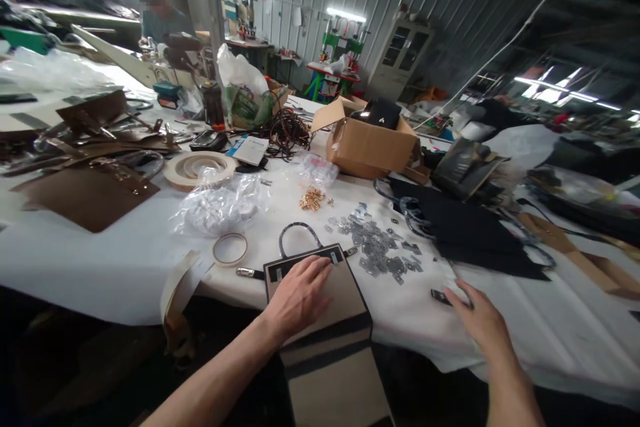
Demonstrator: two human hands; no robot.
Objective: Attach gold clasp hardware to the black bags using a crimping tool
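A tan and black bag panel point(327, 383) hangs over the table's front edge, with a dark handle loop point(299, 227) at its top. Lying flat on the panel's upper part is my left hand point(303, 290), its fingers stretched out. Short straps with metal ends, one a left strap point(250, 273), stick out at both sides of the panel. My right hand point(477, 317) is apart from the panel, at the right, with thumb and fingers curled around something thin and blurred. Beside its fingertips is a small dark tab with metal point(440, 296). Loose metal plates point(377, 243) lie between my right hand and the panel.
Gold-coloured fittings point(313, 199) lie beyond the panel. Left of it are a tape ring point(230, 249), a clear plastic bag point(220, 203), large tape rolls point(200, 169) and brown bag pieces point(95, 190). A cardboard box point(373, 150) and black bag panels point(475, 230) occupy the right.
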